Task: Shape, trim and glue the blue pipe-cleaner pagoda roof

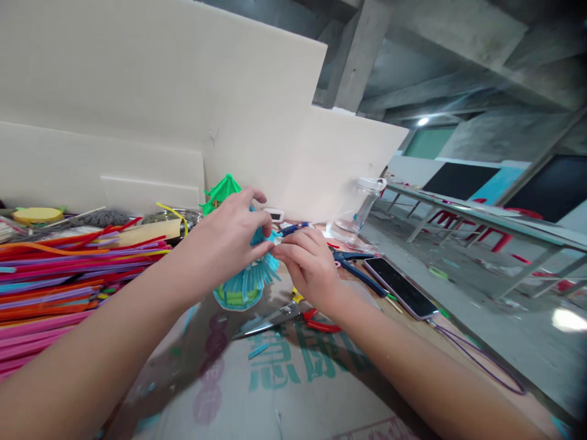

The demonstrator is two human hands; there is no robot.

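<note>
A small craft model of pipe cleaners (245, 284) stands upright on the board, with a light-blue fringe over a green, blue-edged base. Its green pointed roof (224, 188) rises behind my left hand (232, 229). That hand is curled over the blue upper part, thumb and fingers around it, and covers much of the model. At its right side my right hand (309, 263) is closed in a pinch, fingertips touching or nearly touching my left thumb. What the pinch holds is hidden. Scissors (279, 316) with red and yellow handles lie just below my right hand.
Colourful pipe cleaners (68, 287) are piled at the left. Pliers (362, 275), a phone (401, 287) with a purple cord and a clear plastic bottle (353, 211) are on the right. White panels (160, 79) stand behind. A blue scrap (258, 351) lies in front.
</note>
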